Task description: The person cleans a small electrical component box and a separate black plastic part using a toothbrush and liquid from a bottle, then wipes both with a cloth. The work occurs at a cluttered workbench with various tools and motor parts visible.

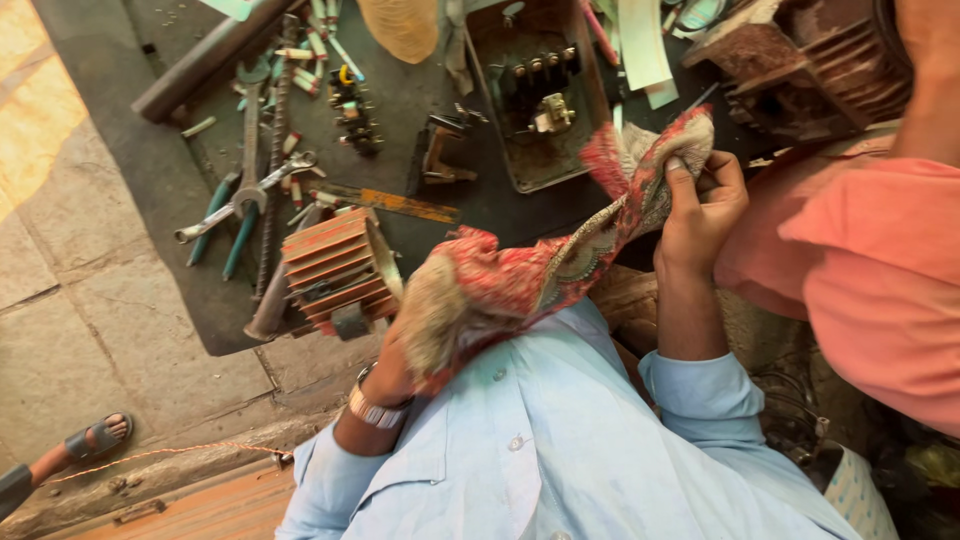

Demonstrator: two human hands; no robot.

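Stretched between 2 hands above the lap: a red patterned cloth point(530, 275), worn and frayed, printed with pale beige and grey-green paisley shapes, bunched into folds along its length. At the upper end, right hand point(700, 205) closed in a fist on the cloth, thumb and fingers pinching a gathered corner so the pale underside pokes out above the knuckles. At the lower end, left hand point(420, 330) wrapped almost wholly inside the fabric, clamped on it from within; only the wrist visible, ringed by a metal watch band point(372, 408). Below, light blue shirt point(540, 450) with sleeves rolled to the forearm. Just beyond the cloth, on a dark mat point(170, 190): a rusty orange finned motor housing point(335, 265), green-handled pliers point(225, 225), an open-ended spanner point(248, 190), and an open metal box point(535, 90) with electrical terminals inside. At right, a person in a salmon-pink garment point(870, 290). At bottom left, a sandalled foot point(95, 440) on stone paving.
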